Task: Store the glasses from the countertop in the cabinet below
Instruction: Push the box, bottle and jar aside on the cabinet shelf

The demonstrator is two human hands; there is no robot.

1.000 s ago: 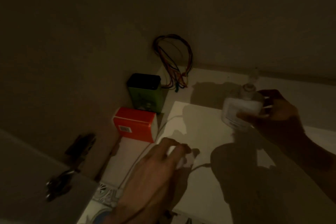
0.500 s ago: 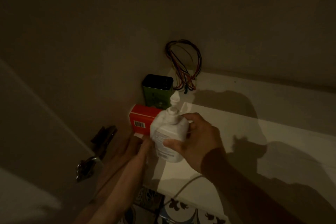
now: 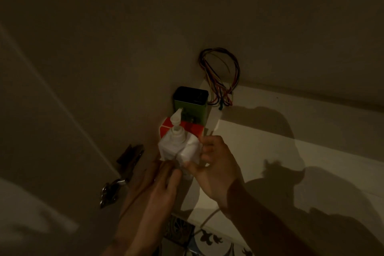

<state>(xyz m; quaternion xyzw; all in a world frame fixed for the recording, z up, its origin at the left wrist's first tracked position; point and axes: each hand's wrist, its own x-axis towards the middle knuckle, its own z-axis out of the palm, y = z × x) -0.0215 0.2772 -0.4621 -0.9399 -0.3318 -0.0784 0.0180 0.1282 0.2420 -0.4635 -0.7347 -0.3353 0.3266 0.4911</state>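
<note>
No glasses are in view. A white pump bottle (image 3: pixel 178 147) stands upright at the left end of the white cabinet shelf (image 3: pixel 291 151), right in front of a red box (image 3: pixel 194 129). My right hand (image 3: pixel 216 168) grips the bottle's right side with curled fingers and thumb. My left hand (image 3: pixel 158 189) reaches in from below, and its outstretched fingertips touch the bottle's lower left edge. The bottle's base is hidden behind my fingers.
A green tin with a black lid (image 3: pixel 191 102) stands behind the red box against the left wall. Coloured wires (image 3: pixel 220 77) hang from the back corner. The open door's hinge (image 3: pixel 128 158) is at the left. A white cable (image 3: pixel 209 216) runs over the shelf's front edge above the patterned floor tiles (image 3: pixel 207 241).
My right hand has carried the pump bottle from the shelf's right side to the left, in front of the red box. My left hand has moved up to the bottle's base.
</note>
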